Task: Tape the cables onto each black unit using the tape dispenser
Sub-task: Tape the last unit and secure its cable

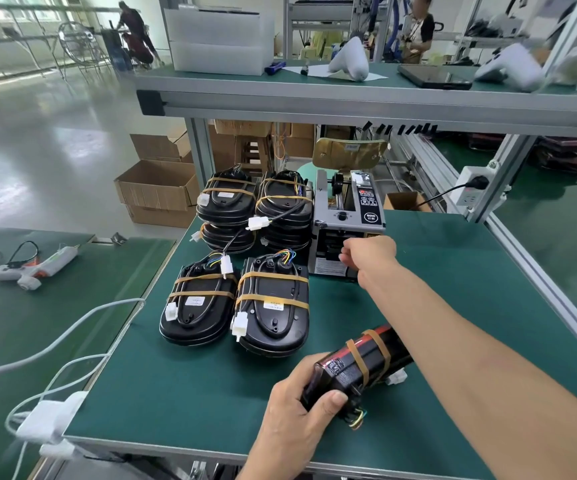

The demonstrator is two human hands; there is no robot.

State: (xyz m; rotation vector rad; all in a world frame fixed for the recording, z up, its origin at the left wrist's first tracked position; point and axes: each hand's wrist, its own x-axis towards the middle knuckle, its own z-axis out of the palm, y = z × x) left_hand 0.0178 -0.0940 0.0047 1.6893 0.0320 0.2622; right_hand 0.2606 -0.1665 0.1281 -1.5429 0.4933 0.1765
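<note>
Black unit (pixel 356 370) with two tan tape bands lies tilted at near edge of green counter (pixel 190 386), clasped at its end by left hand (pixel 294 407), grip grasping unit. Right hand (pixel 366 254) reaches to front slot of tape dispenser (pixel 347 216), fingers curled there; grip content cannot tell. Two taped units (pixel 235 306) flat beside, two stacks (pixel 255 206) behind, touching dispenser. Glue gun (pixel 34 268) on left counter.

We have a single head-worn wide-angle view, looking forward and down across the green bench (pixel 436 289), close over both forearms; its far edges are blurred, perhaps by motion.
</note>
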